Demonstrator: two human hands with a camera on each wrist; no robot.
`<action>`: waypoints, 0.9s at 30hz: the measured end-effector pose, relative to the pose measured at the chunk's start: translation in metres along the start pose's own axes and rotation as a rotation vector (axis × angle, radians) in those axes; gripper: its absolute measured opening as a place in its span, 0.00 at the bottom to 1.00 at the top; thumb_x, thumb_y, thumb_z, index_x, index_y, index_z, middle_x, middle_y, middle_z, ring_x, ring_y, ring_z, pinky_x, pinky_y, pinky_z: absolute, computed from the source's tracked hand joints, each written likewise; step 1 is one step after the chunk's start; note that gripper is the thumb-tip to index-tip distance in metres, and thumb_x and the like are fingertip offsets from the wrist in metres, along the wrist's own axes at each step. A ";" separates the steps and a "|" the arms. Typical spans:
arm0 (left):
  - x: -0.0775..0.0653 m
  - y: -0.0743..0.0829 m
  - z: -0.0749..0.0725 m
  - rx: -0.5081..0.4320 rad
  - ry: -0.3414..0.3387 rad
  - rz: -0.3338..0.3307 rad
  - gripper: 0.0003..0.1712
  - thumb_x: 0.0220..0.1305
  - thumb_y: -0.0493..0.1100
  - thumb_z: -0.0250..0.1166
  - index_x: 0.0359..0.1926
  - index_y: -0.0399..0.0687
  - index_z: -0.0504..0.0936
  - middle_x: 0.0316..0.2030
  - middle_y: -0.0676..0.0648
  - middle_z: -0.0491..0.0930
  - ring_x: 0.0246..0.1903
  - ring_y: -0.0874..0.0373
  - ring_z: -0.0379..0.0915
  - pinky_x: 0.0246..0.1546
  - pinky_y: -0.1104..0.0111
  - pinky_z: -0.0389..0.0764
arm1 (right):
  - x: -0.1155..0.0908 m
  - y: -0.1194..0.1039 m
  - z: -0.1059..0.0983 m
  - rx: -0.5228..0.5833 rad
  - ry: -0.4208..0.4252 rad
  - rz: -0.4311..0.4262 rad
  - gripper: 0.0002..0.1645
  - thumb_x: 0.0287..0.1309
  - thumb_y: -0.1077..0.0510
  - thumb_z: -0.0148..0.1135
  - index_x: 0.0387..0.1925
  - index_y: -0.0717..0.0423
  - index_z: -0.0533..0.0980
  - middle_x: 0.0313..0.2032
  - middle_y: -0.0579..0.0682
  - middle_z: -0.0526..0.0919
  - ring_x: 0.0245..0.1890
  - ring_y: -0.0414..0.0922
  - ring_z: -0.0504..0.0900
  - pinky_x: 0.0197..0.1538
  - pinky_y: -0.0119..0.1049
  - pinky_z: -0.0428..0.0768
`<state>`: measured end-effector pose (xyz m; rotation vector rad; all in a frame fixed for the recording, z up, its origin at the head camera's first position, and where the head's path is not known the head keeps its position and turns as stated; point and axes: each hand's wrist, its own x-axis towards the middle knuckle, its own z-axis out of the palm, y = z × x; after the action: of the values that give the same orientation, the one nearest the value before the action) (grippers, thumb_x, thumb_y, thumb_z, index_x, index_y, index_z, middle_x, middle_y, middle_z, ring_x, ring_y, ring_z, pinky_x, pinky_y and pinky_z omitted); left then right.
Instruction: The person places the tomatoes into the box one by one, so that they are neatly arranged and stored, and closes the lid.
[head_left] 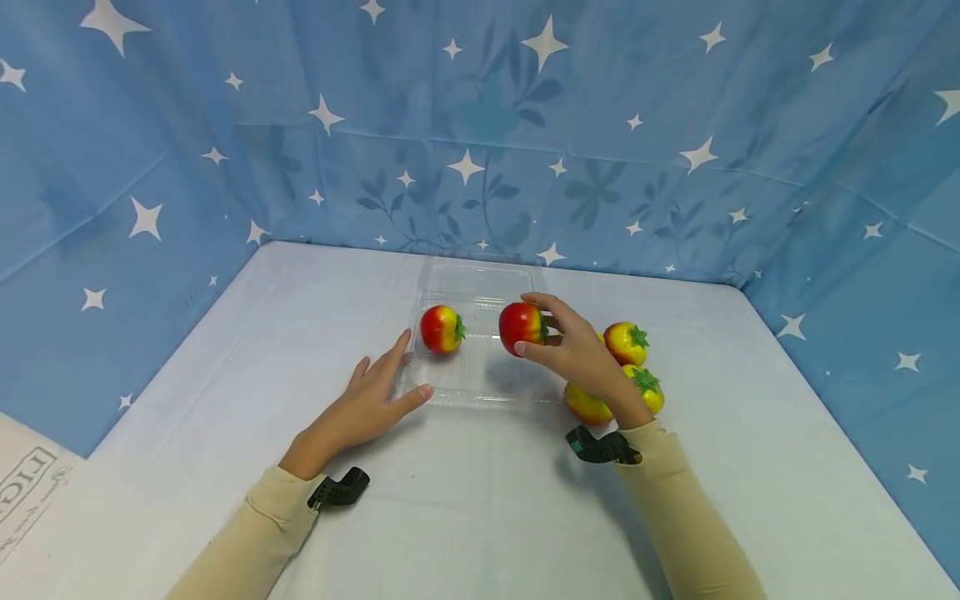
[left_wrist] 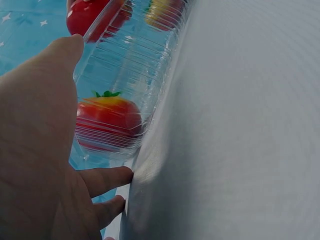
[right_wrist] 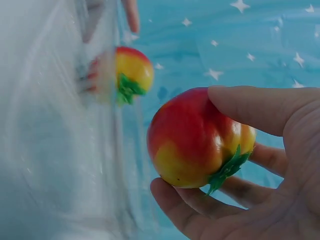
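A clear plastic clamshell box (head_left: 480, 392) lies with its lid laid back on the white table. Inside its left part sits a red-and-yellow artificial fruit (head_left: 441, 330) with a green leafy cap, much like a tomato or persimmon. My right hand (head_left: 573, 342) grips a second such fruit (right_wrist: 195, 140) between thumb and fingers, over the right part of the box. At the box's left side is my left hand (head_left: 367, 404), fingers extended and thumb spread near the front corner. Whether its fingers touch the wall cannot be told.
Several more yellow-and-red fruits (head_left: 626, 342) are grouped right of the box, partly hidden by the right hand and forearm. Blue starry cloth (head_left: 480, 125) hangs behind the table and along both sides. A printed white panel (head_left: 30, 492) stands at the lower left.
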<state>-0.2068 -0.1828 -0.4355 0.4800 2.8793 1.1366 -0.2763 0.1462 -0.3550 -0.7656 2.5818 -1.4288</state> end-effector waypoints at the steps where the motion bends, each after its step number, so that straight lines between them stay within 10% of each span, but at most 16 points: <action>1: 0.000 0.000 0.000 0.000 -0.003 -0.001 0.59 0.76 0.69 0.60 0.88 0.48 0.39 0.79 0.38 0.65 0.82 0.40 0.49 0.79 0.40 0.28 | 0.001 0.000 0.003 0.002 -0.007 -0.002 0.46 0.65 0.58 0.76 0.79 0.51 0.65 0.74 0.56 0.70 0.66 0.62 0.78 0.62 0.56 0.82; 27: -0.001 -0.002 -0.001 -0.021 0.003 -0.013 0.59 0.74 0.70 0.62 0.88 0.49 0.41 0.78 0.40 0.66 0.81 0.41 0.52 0.78 0.39 0.29 | 0.017 -0.016 0.080 -0.020 -0.148 -0.085 0.38 0.62 0.58 0.78 0.72 0.52 0.75 0.59 0.56 0.75 0.62 0.57 0.78 0.56 0.46 0.87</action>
<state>-0.2069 -0.1853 -0.4363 0.4591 2.8661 1.1653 -0.2600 0.0700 -0.3836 -0.9558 2.4835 -1.3156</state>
